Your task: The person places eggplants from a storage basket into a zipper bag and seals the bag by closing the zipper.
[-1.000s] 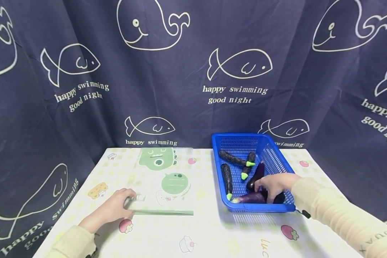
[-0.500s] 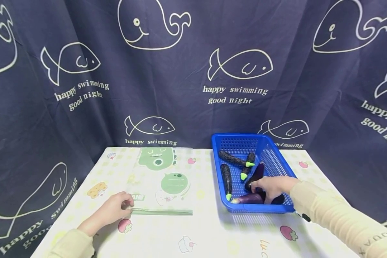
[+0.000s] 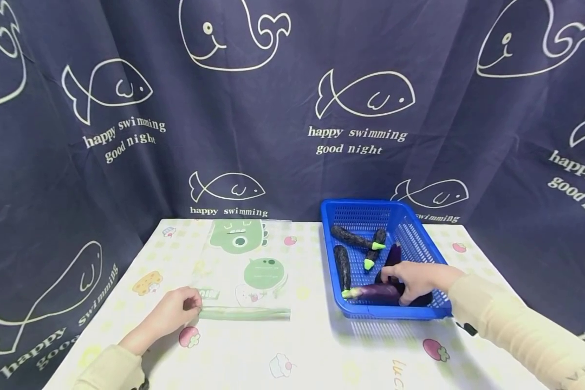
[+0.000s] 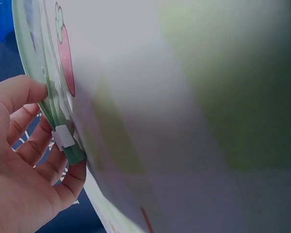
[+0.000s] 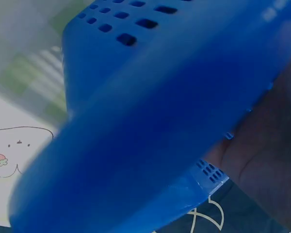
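In the head view my left hand (image 3: 177,309) pinches the left end of the green zip edge of a clear zip bag (image 3: 265,272) with green dinosaur prints, lying flat. The left wrist view shows thumb and fingers at that edge, near a white zip slider (image 4: 63,136). My right hand (image 3: 416,280) reaches into the blue basket (image 3: 338,292) and grips a purple eggplant (image 3: 377,293), its pale stem end pointing left. Another dark purple eggplant (image 3: 394,254) lies behind the fingers. In the right wrist view the basket wall hides the fingers.
Several black, wrinkled eggplants with bright green tips, one a black eggplant (image 3: 342,265) along the left wall, lie in the basket. A patterned cloth covers the table (image 3: 234,357). A dark blue curtain (image 3: 292,151) hangs right behind it.
The right hand's eggplant has shifted up and slightly left, its stem end now overlapping a black eggplant's tip. The left hand's fingers have closed in on the bag's zip edge, which now shows wider.
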Available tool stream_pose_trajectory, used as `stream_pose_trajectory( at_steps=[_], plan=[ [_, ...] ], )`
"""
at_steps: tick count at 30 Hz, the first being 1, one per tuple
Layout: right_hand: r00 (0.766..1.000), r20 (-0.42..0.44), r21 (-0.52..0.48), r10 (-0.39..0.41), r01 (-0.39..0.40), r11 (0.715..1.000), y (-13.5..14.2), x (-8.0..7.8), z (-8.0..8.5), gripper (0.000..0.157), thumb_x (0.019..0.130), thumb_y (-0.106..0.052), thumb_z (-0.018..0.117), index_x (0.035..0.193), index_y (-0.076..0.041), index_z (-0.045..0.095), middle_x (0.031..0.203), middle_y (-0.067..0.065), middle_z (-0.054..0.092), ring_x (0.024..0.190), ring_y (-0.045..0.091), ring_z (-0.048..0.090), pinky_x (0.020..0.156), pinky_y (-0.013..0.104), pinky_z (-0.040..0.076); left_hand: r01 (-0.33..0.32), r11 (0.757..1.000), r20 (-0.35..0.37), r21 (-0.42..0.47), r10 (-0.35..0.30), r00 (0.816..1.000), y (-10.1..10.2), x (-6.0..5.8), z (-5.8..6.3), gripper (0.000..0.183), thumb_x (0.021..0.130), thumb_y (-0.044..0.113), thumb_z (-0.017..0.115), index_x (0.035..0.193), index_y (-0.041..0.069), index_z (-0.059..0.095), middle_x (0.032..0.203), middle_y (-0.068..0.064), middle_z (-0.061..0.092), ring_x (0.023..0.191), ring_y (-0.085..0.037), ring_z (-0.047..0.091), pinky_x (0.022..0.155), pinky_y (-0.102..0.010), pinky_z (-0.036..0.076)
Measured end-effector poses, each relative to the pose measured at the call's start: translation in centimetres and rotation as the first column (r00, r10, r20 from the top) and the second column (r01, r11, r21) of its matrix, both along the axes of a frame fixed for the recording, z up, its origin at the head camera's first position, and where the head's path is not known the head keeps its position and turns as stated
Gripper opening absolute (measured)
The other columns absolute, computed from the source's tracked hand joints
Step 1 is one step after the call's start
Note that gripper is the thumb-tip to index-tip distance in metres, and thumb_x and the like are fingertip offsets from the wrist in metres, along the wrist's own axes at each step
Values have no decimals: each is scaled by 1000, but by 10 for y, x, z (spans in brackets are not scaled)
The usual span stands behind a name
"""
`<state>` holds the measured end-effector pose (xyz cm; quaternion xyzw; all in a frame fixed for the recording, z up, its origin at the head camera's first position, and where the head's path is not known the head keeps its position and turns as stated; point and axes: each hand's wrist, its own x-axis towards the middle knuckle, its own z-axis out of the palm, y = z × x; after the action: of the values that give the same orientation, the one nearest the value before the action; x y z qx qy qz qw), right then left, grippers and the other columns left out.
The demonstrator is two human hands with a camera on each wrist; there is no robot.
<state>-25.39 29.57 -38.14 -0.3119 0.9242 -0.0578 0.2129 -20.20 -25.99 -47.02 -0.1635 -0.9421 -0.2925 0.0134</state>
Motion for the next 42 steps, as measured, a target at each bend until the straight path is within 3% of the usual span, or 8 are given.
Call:
stream_pose_trajectory(
  at_steps=[15, 20, 27, 31, 42],
  plan=[
    [998, -10, -75, 55, -56, 996, 0, 2, 17, 45, 71, -18, 78, 107, -21, 52, 89, -3, 55, 78, 13, 50, 68, 27, 44, 39, 999, -63, -2, -39, 997, 4, -6, 4, 20, 80, -4, 61, 83, 15, 54, 71, 8, 47, 62, -4, 42, 56, -21, 39],
    [998, -41, -69, 56, -59, 996, -1, 1, 27, 45, 71, -18, 77, 108, -22, 52, 92, -3, 56, 79, 11, 50, 70, 29, 45, 47, 999, -79, -22, -49, 996, 6, -8, 6, 22, 80, -6, 59, 86, 14, 54, 74, 6, 47, 65, -6, 42, 57, -21, 38],
    [994, -74, -73, 78, -84, 994, -2, -1, 39, 44, 72, -20, 77, 107, -22, 51, 88, -4, 55, 76, 11, 49, 67, 28, 44, 51, 998, -48, -22, -53, 997, 8, -10, 9, 23, 82, -7, 58, 89, 14, 53, 77, 4, 47, 64, -7, 42, 57, -21, 38],
    [990, -102, -80, 97, -106, 991, -2, -1, 46, 44, 71, -21, 77, 106, -22, 51, 86, -5, 55, 74, 10, 50, 65, 27, 43, 72, 997, -76, -26, -74, 994, 11, -9, 9, 24, 81, -8, 58, 89, 13, 52, 76, 4, 46, 64, -6, 41, 57, -21, 38],
    [991, -122, -33, 51, -56, 998, -13, -4, 65, 44, 75, -27, 75, 111, -20, 52, 88, -6, 55, 78, 12, 50, 69, 30, 44, 105, 989, -160, -101, -120, 980, 16, -5, 5, 29, 79, -12, 58, 89, 15, 51, 75, 8, 40, 68, -4, 39, 59, -20, 39]
  ],
)
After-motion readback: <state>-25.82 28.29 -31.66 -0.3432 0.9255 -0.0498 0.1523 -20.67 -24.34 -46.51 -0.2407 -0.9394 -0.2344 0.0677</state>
